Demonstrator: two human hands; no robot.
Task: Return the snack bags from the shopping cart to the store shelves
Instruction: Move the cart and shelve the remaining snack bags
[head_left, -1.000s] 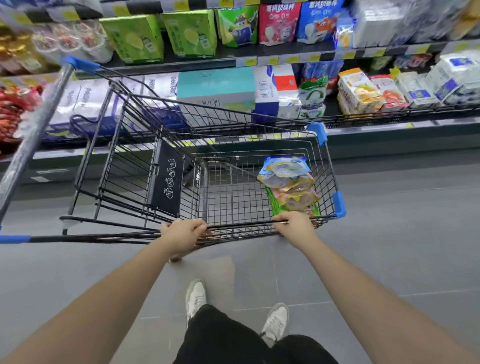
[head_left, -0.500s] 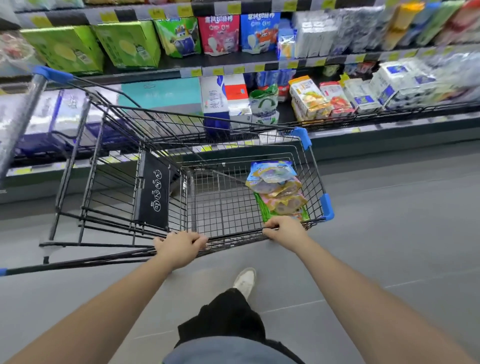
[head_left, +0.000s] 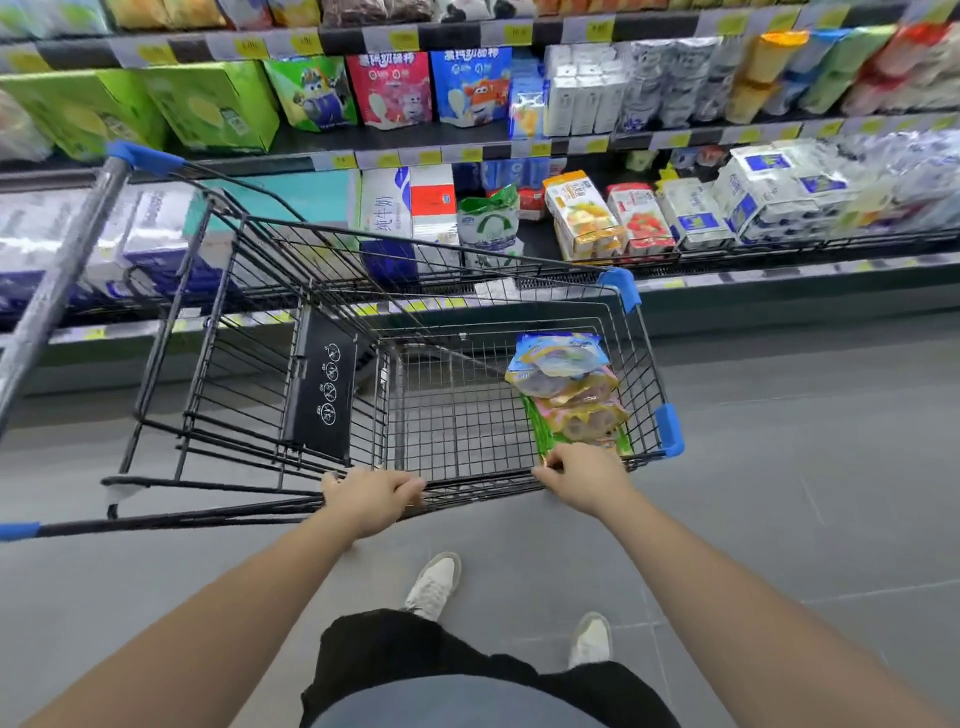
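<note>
Both hands curl round the near rim of the black wire shopping cart (head_left: 670, 431), the left hand (head_left: 371, 493) at frame centre and the right hand (head_left: 584, 475) beside it. The snack bags (head_left: 566, 389), glossy overlapping pouches in blue, yellow, pink and green, lie inside along the cart's right wall, just above the right hand and well right of the left. Store shelves (head_left: 467, 150) fill the top of the frame.

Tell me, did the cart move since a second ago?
Yes. The cart rolled right along the shelves: its blue corner was below the green-and-white bag before, and now sits past it, below the yellow box.
</note>
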